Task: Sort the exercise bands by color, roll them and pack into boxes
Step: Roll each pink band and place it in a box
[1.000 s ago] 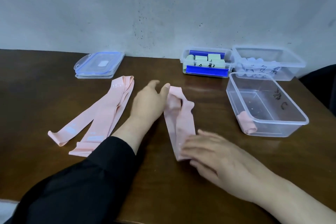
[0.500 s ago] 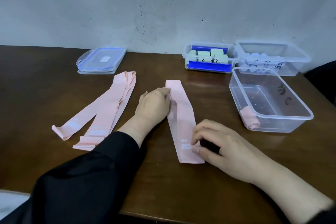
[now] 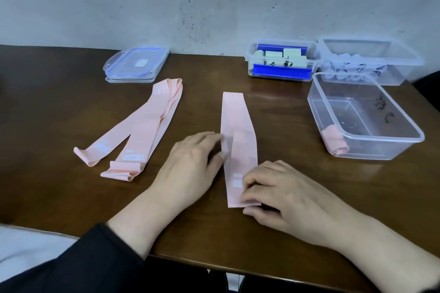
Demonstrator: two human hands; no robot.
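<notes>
Both hands' fingertips [image 3: 247, 183] seemingly on pink band [image 3: 235, 121]

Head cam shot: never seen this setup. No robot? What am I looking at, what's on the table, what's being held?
No robot: a person wears a camera on the head, looking down at their own two hands. On the brown table a pink band lies flat. The left hand touches its left edge; the right hand pinches its near end, probably to begin rolling. More pink bands lie loose to the left, beyond them stacked lids. To the right, a clear box holds one rolled pink band; two more boxes behind hold pale rolls.
</notes>
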